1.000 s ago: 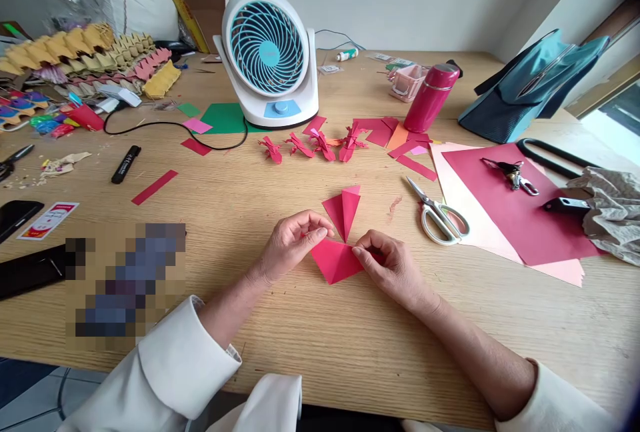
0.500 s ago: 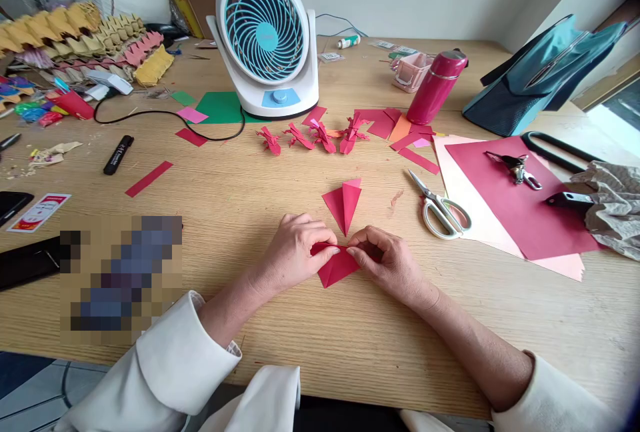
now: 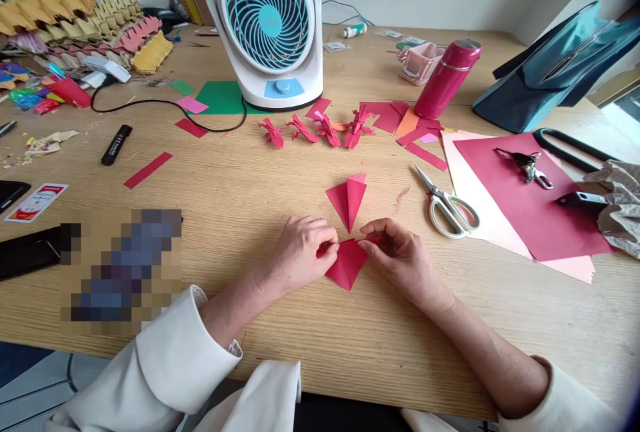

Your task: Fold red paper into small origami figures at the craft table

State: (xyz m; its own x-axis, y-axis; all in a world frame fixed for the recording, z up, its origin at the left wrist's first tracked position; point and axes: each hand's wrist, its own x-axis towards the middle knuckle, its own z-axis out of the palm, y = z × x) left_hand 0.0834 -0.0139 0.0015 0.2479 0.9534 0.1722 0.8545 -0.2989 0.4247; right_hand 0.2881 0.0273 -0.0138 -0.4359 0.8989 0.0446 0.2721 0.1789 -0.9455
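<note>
A folded piece of red paper (image 3: 349, 267) is held near the front middle of the table, its pointed end toward me. My left hand (image 3: 305, 250) pinches its upper left edge between thumb and fingers. On the opposite side, my right hand (image 3: 400, 255) grips the upper right edge, thumb against the paper. Just beyond the hands lies a second folded red paper, a kite-like shape (image 3: 349, 200) with a raised centre crease and its tip toward me. Parts of the held paper's upper edge are hidden by my fingers.
Several small red folded figures (image 3: 327, 131) stand in a row before a white fan (image 3: 270, 22). Scissors (image 3: 450, 209) lie at right beside large red paper sheets (image 3: 520, 199). A pink flask (image 3: 447, 79), a teal bag (image 3: 545, 79), a black marker (image 3: 117, 145) and a red strip (image 3: 148, 170) surround the area.
The held paper's near part now shows wider and more of its face, tip pointing toward me. My hands have moved slightly apart. The whole view has shifted a little.
</note>
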